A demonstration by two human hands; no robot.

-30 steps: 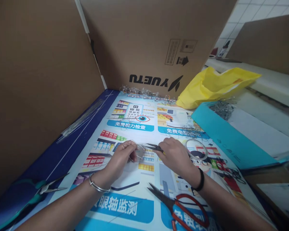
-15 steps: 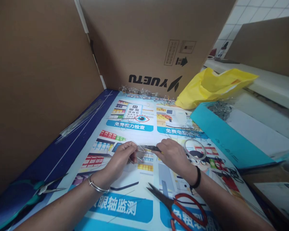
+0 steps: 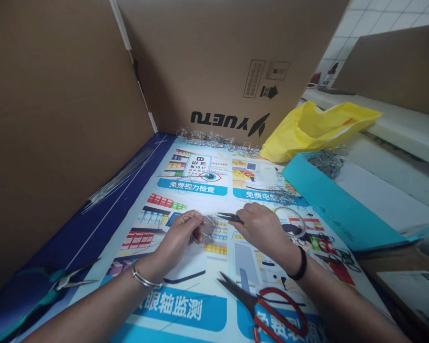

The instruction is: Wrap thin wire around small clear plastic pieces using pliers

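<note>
Between thumb and fingers, my left hand (image 3: 186,232) pinches a piece of thin bent wire (image 3: 210,227), whose loops stick out to the right of the fingertips. My right hand (image 3: 261,227) is wrapped round small dark pliers (image 3: 230,217). The pliers' jaws point left, slightly parted, and stand a little apart from the wire; their handles are hidden in the palm. Below the right hand lie red-handled scissors (image 3: 254,305) with their blades pointing up and left. A coil of wire (image 3: 290,222) rests just past the right wrist.
Teal-handled pliers (image 3: 53,286) lie open at the lower left. Straight wires (image 3: 119,178) lie along the left cardboard. Wire scraps (image 3: 218,139) line the back. A yellow bag (image 3: 314,128) and a blue box (image 3: 329,205) holding tangled wire stand right. Black loops (image 3: 343,257) lie near it.
My right hand has drawn the pliers slightly right, away from the bent wire, and their jaws now show more clearly. The left hand has stayed almost still.
</note>
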